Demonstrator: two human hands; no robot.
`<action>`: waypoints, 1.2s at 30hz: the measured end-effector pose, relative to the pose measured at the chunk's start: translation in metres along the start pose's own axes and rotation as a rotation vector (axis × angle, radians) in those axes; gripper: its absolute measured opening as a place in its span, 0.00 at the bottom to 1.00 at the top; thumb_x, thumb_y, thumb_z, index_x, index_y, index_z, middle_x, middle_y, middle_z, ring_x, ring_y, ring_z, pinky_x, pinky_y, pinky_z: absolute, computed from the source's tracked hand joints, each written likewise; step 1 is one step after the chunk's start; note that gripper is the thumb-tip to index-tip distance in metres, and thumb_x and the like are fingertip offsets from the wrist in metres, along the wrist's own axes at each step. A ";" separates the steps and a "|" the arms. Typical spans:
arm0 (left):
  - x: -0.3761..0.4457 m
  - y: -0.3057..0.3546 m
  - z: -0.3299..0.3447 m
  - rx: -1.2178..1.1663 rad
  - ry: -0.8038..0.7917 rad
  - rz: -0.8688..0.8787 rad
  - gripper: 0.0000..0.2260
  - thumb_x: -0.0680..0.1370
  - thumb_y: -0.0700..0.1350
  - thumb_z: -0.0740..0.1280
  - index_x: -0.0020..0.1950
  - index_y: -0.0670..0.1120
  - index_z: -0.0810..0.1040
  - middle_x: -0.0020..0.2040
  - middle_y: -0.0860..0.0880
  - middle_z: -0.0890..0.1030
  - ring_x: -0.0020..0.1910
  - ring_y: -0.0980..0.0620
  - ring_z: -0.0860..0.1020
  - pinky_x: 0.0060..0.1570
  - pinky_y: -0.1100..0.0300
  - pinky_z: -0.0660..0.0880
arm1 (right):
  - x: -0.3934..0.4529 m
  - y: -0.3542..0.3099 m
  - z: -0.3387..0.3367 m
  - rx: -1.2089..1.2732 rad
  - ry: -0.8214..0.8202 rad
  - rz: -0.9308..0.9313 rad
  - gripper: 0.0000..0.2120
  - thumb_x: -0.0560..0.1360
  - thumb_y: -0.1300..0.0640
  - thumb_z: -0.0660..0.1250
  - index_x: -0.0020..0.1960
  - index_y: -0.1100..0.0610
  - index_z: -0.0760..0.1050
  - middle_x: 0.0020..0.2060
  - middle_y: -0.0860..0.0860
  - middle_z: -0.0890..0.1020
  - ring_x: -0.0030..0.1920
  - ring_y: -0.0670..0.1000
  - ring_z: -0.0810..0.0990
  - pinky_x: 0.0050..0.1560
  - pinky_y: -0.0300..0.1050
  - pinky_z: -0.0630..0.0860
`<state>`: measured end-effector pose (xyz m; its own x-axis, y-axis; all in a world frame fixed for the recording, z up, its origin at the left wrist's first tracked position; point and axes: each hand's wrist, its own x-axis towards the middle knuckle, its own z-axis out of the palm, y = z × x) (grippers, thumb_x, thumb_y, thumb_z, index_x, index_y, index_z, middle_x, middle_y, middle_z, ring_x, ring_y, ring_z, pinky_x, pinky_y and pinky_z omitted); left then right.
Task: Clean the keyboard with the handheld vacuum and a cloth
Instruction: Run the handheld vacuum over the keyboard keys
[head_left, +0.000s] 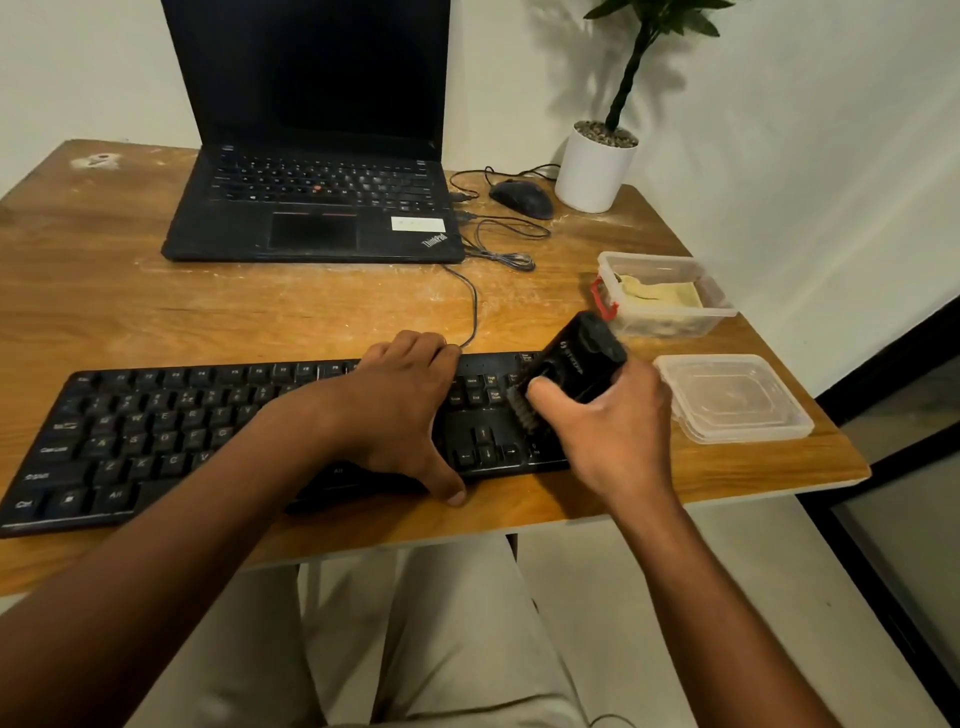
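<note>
We have one view only: a head-worn wide-angle camera looking forward and down, close over the worktop (156, 291), our own lap at the bottom edge.

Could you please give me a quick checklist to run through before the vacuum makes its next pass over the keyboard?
1. Right hand has a firm grip on the handheld vacuum: ok.
2. Left hand steadies the keyboard: ok.
3. Vacuum's brush end touches the keys near the arrow cluster: ok.
4. Vacuum switched on: cannot tell.
5. Keyboard cable clear of the brush: ok.
6. Cloth at hand, possibly in the open container: cannot tell.
</note>
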<state>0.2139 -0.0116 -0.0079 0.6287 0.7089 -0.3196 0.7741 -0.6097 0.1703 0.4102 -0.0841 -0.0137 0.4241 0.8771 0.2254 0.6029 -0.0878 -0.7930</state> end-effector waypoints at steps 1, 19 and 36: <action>-0.001 -0.001 0.000 -0.003 -0.002 0.000 0.62 0.61 0.74 0.72 0.81 0.48 0.41 0.79 0.51 0.49 0.78 0.47 0.46 0.77 0.49 0.48 | -0.002 0.002 0.003 -0.016 -0.017 -0.013 0.10 0.68 0.51 0.77 0.43 0.45 0.76 0.37 0.42 0.81 0.38 0.39 0.80 0.31 0.30 0.74; 0.001 -0.005 0.007 -0.040 0.032 0.022 0.63 0.60 0.75 0.73 0.81 0.48 0.42 0.80 0.51 0.49 0.79 0.47 0.46 0.77 0.49 0.47 | 0.014 0.019 -0.029 -0.154 -0.318 -0.371 0.15 0.69 0.58 0.78 0.54 0.49 0.81 0.44 0.42 0.84 0.48 0.41 0.81 0.45 0.35 0.78; 0.001 -0.005 0.007 -0.045 0.030 0.019 0.62 0.61 0.74 0.73 0.81 0.48 0.44 0.79 0.51 0.50 0.78 0.47 0.47 0.77 0.49 0.47 | 0.014 0.009 -0.038 -0.110 -0.529 -0.346 0.17 0.68 0.58 0.79 0.55 0.49 0.82 0.44 0.43 0.86 0.49 0.42 0.83 0.48 0.38 0.81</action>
<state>0.2102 -0.0101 -0.0153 0.6447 0.7080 -0.2881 0.7641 -0.6073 0.2176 0.4471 -0.0910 0.0039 -0.1810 0.9754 0.1256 0.7229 0.2185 -0.6555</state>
